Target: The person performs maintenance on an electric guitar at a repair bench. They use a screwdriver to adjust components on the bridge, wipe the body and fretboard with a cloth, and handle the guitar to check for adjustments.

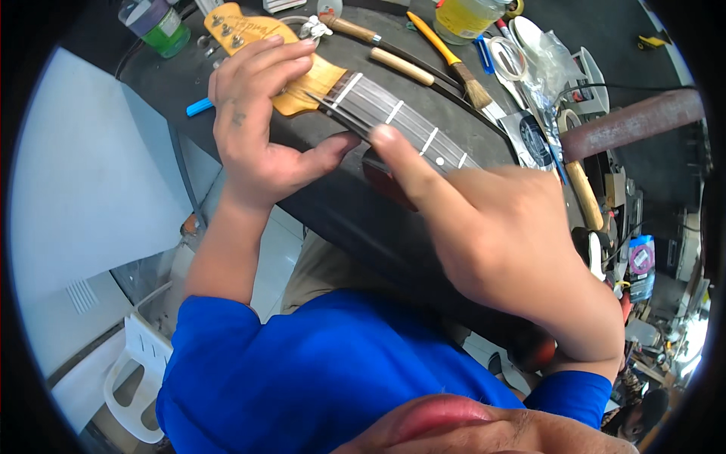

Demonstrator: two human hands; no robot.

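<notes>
White plastic chair (147, 339) down at far left, off the bench. Bottle with green liquid (168, 39) at the bench's upper left; short blue stick (199, 107) below it, just left of the wrist side of the left hand (253, 113).

Left hand: palm down, spread, fingers laid side by side across the pale wooden headstock (330, 76), covering part of it. Thumb juts well away from the fingers, tip near the close edge of the fretboard. Not clenched.

Guitar neck (412, 113) runs from the headstock down to the right, across the dark bench (461, 125), between the two hands. Strings and pale frets face up. Dark reddish block (387, 178) shows below the neck, partly hidden.

Right hand (499, 219): index finger stretched out, tip at the near edge of the fretboard, apparently touching. Other fingers folded and mostly out of sight; can't make out whether they grip anything. Thin dark line runs from headstock toward that fingertip: string or slim tool, unclear.

Beyond the neck: wood-handled tool (401, 66), then brush with orange handle (439, 41), jar of yellow stuff (463, 21), tape roll (507, 59). Far right: thick brown rod (635, 125), pale wooden handle (584, 195) under it.
</notes>
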